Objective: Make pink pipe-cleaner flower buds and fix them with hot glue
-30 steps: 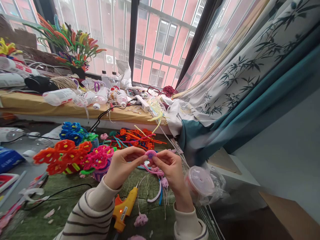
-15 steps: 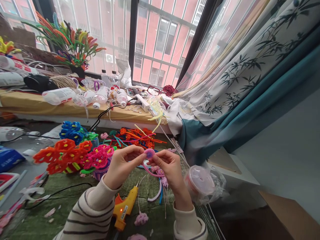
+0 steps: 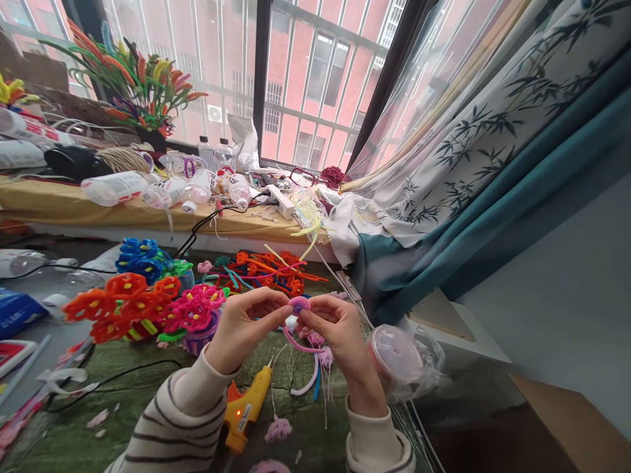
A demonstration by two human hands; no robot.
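Note:
A pink and purple pipe-cleaner coil (image 3: pixel 299 305) is pinched between both hands above the green table. My left hand (image 3: pixel 246 325) grips its left edge with thumb and forefinger. On the opposite side, my right hand (image 3: pixel 340 332) holds it between thumb and fingertips. A loose pink tail (image 3: pixel 298 345) of the pipe cleaner curves down below the coil. Beneath my hands lies a yellow glue gun (image 3: pixel 249 407) with a lit orange light. Close by it rests a small pink flower (image 3: pixel 279 429) on a thin stem.
Pipe-cleaner flowers in orange (image 3: pixel 123 305), blue (image 3: pixel 140 259) and magenta (image 3: pixel 197 309) stand at left. Orange pipe cleaners (image 3: pixel 269 269) are heaped behind my hands. A clear round tub (image 3: pixel 397 351) in plastic sits at right. Plastic bottles (image 3: pixel 116 188) line the windowsill, beside a white power strip (image 3: pixel 280 202).
Both hands have shifted slightly to the right with the coil, which is now tilted more edge-on. My right hand and wrist have moved a little right. The glue gun lies unmoved.

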